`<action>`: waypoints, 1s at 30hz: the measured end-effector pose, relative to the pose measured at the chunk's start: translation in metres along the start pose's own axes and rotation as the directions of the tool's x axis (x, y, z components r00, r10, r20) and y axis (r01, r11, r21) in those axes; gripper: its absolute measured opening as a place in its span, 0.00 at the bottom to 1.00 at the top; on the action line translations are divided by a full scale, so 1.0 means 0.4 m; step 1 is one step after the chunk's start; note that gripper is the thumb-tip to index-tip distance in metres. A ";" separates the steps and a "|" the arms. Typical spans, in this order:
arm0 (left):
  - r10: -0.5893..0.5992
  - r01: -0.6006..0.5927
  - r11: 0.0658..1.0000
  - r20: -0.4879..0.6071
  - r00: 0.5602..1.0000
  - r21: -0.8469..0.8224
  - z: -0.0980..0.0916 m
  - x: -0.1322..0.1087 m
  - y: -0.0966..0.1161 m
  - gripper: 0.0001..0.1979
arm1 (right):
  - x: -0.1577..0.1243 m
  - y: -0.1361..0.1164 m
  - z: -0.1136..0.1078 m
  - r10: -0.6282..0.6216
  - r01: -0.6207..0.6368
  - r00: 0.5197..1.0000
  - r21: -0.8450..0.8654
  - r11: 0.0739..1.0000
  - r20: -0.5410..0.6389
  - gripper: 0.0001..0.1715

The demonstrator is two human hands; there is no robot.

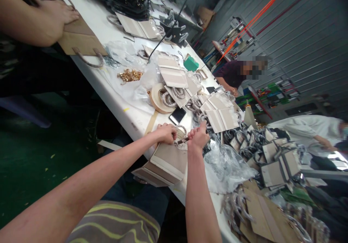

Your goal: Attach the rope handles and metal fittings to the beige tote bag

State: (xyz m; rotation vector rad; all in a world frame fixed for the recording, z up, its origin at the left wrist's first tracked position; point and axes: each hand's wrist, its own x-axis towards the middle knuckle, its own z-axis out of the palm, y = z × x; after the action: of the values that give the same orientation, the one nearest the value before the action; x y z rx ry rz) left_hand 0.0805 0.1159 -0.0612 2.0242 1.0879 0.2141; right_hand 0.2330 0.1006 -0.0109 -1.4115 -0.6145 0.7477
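Observation:
A beige handbag panel (170, 160) lies at the near table edge, its folded lower part hanging over toward my lap. My left hand (166, 133) is closed at the panel's far edge, the fingertips pinching there beside a plastic-wrapped bag handle (181, 130). In the fist of my right hand (199, 138) is a slim, dark brown hand tool (183, 140). Its end points left toward my left fingers, close over the panel edge. Exactly what kind of tool it is, I cannot tell.
Beyond my hands lie a phone (177, 115), a tape roll (160, 99) and gold-coloured hardware (129, 75). Stacked bag panels (221, 114) and clear plastic (228, 165) crowd the right. A co-worker's hand (58, 13) presses another panel (81, 36) at left; other people work across the table.

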 end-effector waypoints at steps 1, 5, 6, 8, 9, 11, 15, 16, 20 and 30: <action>-0.006 0.006 1.000 0.001 1.000 0.000 -0.001 0.000 0.001 0.15 | 0.026 -0.001 0.007 0.067 -0.066 0.998 -0.024 0.998 0.022 0.42; -0.009 0.008 1.000 -0.021 1.000 -0.022 0.007 0.004 -0.003 0.15 | 0.087 0.021 0.036 0.246 -0.230 0.960 -0.126 0.965 0.135 0.41; -0.004 0.004 1.000 -0.031 1.000 -0.030 0.011 0.006 -0.005 0.14 | 0.092 0.029 0.040 0.260 -0.241 0.954 -0.138 0.961 0.147 0.41; 0.002 -0.004 0.999 -0.051 0.999 -0.042 0.017 0.009 -0.008 0.14 | 0.093 0.043 0.045 0.279 -0.253 0.946 -0.161 0.954 0.166 0.41; 0.004 -0.006 0.999 -0.056 0.998 -0.044 0.019 0.010 -0.009 0.14 | 0.093 0.047 0.046 0.284 -0.256 0.944 -0.169 0.952 0.171 0.41; -0.004 0.001 0.999 -0.057 0.998 -0.042 0.020 0.009 -0.008 0.14 | 0.092 0.051 0.048 0.292 -0.261 0.940 -0.179 0.948 0.176 0.41; -0.018 0.015 0.999 -0.057 0.998 -0.040 0.014 0.004 -0.002 0.15 | 0.097 0.049 0.052 0.310 -0.279 0.937 -0.188 0.942 0.161 0.40; -0.017 0.015 0.999 -0.055 0.998 -0.041 0.014 0.003 -0.001 0.16 | 0.098 0.048 0.053 0.313 -0.282 0.937 -0.188 0.941 0.155 0.40; -0.015 0.013 0.999 -0.052 0.999 -0.046 0.016 0.003 -0.001 0.14 | 0.102 0.049 0.056 0.323 -0.295 0.935 -0.186 0.937 0.145 0.39; -0.015 0.014 0.999 -0.034 0.999 -0.035 0.009 0.002 0.004 0.15 | 0.051 0.042 0.064 0.231 -0.202 0.958 -0.173 0.964 0.169 0.40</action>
State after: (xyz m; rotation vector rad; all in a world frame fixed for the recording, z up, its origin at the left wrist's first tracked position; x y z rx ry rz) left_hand 0.0836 0.1142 -0.0626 1.9880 1.1124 0.2589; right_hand 0.2247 0.1327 -0.0266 -1.5795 -0.6811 1.0358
